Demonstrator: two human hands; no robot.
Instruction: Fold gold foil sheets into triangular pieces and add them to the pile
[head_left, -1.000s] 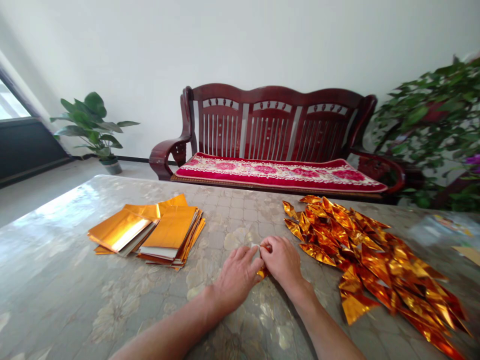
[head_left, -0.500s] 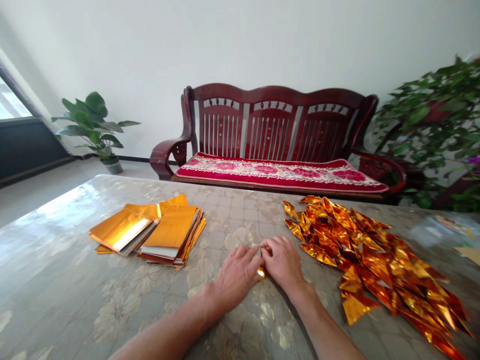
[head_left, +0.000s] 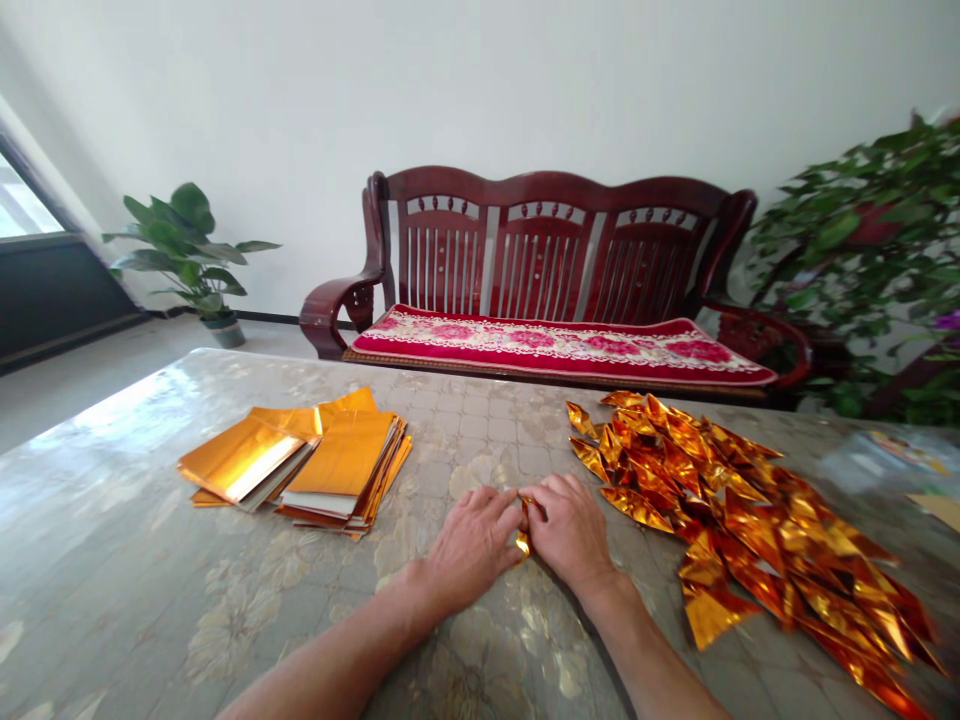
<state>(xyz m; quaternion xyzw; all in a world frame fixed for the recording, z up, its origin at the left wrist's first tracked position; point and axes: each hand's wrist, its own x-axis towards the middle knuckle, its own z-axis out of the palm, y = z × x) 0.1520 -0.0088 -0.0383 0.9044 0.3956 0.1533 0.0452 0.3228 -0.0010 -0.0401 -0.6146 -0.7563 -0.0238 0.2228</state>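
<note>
My left hand [head_left: 480, 540] and my right hand [head_left: 566, 530] meet low over the table, fingers closed on one sheet of gold foil paper [head_left: 523, 543]. Only small shiny bits of that sheet show between them; the rest is hidden under the fingers. To the left lie stacks of flat gold foil paper [head_left: 341, 455], some with pale undersides showing. A heap of folded, pointed gold foil pieces [head_left: 750, 520] spreads over the table to the right of my right hand.
The table [head_left: 247, 620] has a glossy floral cover. A clear plastic bag [head_left: 885, 460] lies at its right side. Beyond the table stands a dark wooden bench [head_left: 555, 240] with a red floral cushion [head_left: 555, 345]. Potted plants [head_left: 191, 240] stand at both sides.
My fingers have shifted slightly on the foil paper, and a bit more of it shows between the hands. The stacks and heap look the same.
</note>
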